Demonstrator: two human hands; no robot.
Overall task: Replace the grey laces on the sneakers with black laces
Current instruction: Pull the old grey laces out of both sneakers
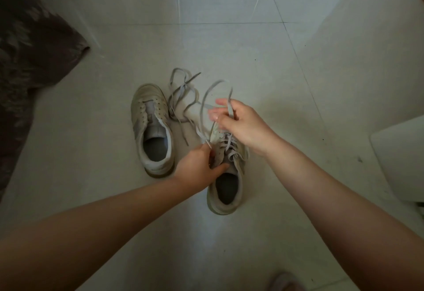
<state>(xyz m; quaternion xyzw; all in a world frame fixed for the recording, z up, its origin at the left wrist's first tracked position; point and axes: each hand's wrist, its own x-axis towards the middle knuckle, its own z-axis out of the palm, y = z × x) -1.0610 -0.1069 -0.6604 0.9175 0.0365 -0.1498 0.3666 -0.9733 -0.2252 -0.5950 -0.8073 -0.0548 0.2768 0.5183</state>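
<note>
Both hands on the right sneaker, right hand pinching grey lace

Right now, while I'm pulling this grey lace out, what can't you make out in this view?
- Toe of the right sneaker: head view, hidden behind the right hand.
- Left hand fingertips: curled into that sneaker, out of sight.
- Black laces: none in view.
- Dark fabric and white object: cut off by the edges, unidentifiable.
- Right hand's fingers: motion-blurred.
</note>
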